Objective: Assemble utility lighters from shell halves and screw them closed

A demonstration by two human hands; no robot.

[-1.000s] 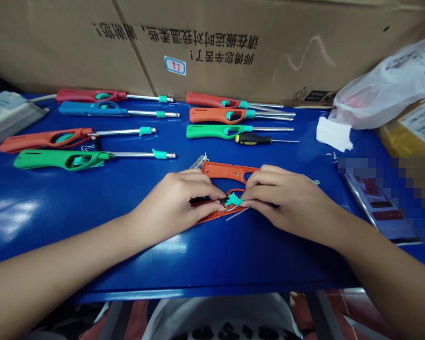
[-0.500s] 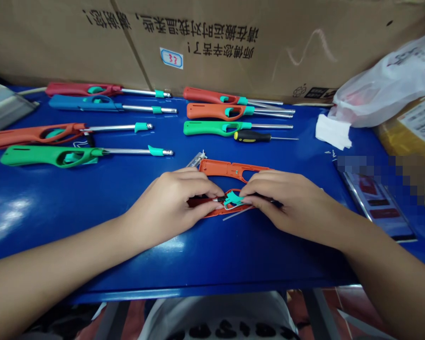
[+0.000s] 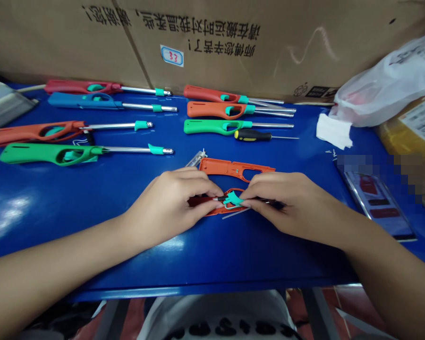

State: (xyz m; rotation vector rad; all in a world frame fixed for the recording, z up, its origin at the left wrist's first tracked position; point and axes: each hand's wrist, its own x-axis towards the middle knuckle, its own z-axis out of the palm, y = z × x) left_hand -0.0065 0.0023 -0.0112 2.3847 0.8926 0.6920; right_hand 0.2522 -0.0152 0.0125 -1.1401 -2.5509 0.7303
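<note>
Turquoise shows brightest from where I stand: a small trigger [image 3: 235,198], sitting over the lower orange half-shell [image 3: 216,210] in the middle of the tabletop [image 3: 205,264]. The right hand [image 3: 286,200] has its grip closed on the trigger's near side, thumb against fingers; the left hand [image 3: 180,196] pinches a small black piece [image 3: 219,199] just beside it. A pale wire [image 3: 230,207] curves under the trigger, so I'd reckon the pinch should be light and both parts should be eased along together, with the wire kept out from beneath them. Bracing the wrists on the surface would help with such fine work.

As for room, the far side is tight: the upper orange half-shell [image 3: 216,167] lies right behind the fingers, with a clear part [image 3: 196,158] at its left end. A thin pale strip [image 3: 235,214] lies along the near side of the lower half-shell, easy to nudge, I'd say. Farther back are a screwdriver [image 3: 252,135] and a green lighter [image 3: 212,126], with a phone [image 3: 386,203] off to the right. The roomiest way is toward the person, though the front edge [image 3: 184,290] drops off there.
</note>
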